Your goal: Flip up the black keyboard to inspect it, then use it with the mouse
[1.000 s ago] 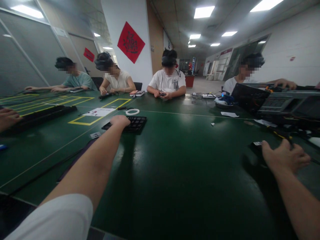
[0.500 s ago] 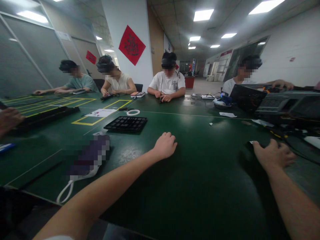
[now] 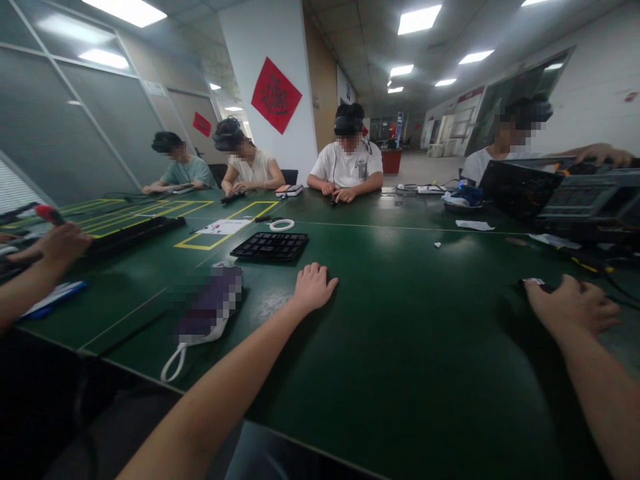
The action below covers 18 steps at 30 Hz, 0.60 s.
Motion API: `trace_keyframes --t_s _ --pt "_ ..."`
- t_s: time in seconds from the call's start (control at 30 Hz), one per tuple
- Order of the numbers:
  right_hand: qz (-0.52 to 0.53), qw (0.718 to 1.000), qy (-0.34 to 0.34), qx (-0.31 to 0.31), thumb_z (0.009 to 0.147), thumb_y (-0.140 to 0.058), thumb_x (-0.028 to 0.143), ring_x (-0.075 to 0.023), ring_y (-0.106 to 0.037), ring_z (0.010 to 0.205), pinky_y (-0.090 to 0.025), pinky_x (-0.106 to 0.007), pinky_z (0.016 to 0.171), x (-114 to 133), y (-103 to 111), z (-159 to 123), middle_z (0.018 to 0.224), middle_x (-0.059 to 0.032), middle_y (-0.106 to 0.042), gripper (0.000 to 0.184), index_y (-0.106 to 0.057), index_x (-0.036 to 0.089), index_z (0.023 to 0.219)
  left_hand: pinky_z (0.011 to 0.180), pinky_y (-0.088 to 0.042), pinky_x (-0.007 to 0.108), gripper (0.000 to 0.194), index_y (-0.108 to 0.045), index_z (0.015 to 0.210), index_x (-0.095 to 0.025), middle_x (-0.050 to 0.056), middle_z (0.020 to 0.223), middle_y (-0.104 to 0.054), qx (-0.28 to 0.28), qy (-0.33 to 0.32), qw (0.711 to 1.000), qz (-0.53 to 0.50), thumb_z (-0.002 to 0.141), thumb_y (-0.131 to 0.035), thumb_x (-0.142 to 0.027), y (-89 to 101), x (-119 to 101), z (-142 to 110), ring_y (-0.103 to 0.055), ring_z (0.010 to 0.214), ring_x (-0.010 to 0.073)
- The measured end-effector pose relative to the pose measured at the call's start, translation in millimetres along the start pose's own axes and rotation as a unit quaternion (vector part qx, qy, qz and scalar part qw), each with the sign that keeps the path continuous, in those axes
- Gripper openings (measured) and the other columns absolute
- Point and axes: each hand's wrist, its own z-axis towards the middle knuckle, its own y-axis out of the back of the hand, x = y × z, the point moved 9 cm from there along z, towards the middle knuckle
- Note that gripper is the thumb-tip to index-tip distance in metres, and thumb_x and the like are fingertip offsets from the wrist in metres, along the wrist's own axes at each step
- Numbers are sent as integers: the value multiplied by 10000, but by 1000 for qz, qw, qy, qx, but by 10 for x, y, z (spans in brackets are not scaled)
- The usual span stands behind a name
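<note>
My left hand (image 3: 315, 287) rests palm down on the green table (image 3: 400, 347), holding nothing, its thumb held away from the fingers. It is nearest to a black gridded tray (image 3: 270, 247), just beyond it to the left, and does not touch it. At the far right, my right hand (image 3: 575, 307) is curled over a small dark object with a white label (image 3: 535, 283). Only the end by the thumb shows; the hand covers the rest, so its kind is unclear. A purple and white pouch-like thing with a white loop (image 3: 215, 307), partly blurred out, lies left of my left forearm.
A co-worker's hand (image 3: 63, 243) at the left grips a red-handled tool (image 3: 49, 213). Several people in headsets sit across the table. An open computer case (image 3: 590, 207) with cables stands at the right. A white ring (image 3: 281, 225) and a paper sheet (image 3: 223, 227) lie behind the tray.
The view has turned a little left. My left hand has slid left toward the tray and its thumb has spread outward. My right hand keeps the same small dark object.
</note>
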Motion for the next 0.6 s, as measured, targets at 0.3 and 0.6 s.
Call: trace_keyframes --t_s 0.3,0.6 --pt "26 999 10 -47 764 -320 590 -394 -219 1250 -193 -499 1047 -37 7 56 1389 -164 -262 726 -389 122 1313 1097 -8 437 516 -381 1345 -227 55 1464 -279 -93 -268 959 29 885 -336 -456 365 -624 -280 -125 1367 234" --pt "31 999 7 -40 763 -339 582 -385 -219 1261 -209 -496 1043 -35 -9 55 1388 -175 -271 714 -394 131 1313 1066 -109 525 550 -352 1365 -240 89 1480 -229 -130 -143 981 18 873 -352 -486 304 -420 -131 -118 1360 311"
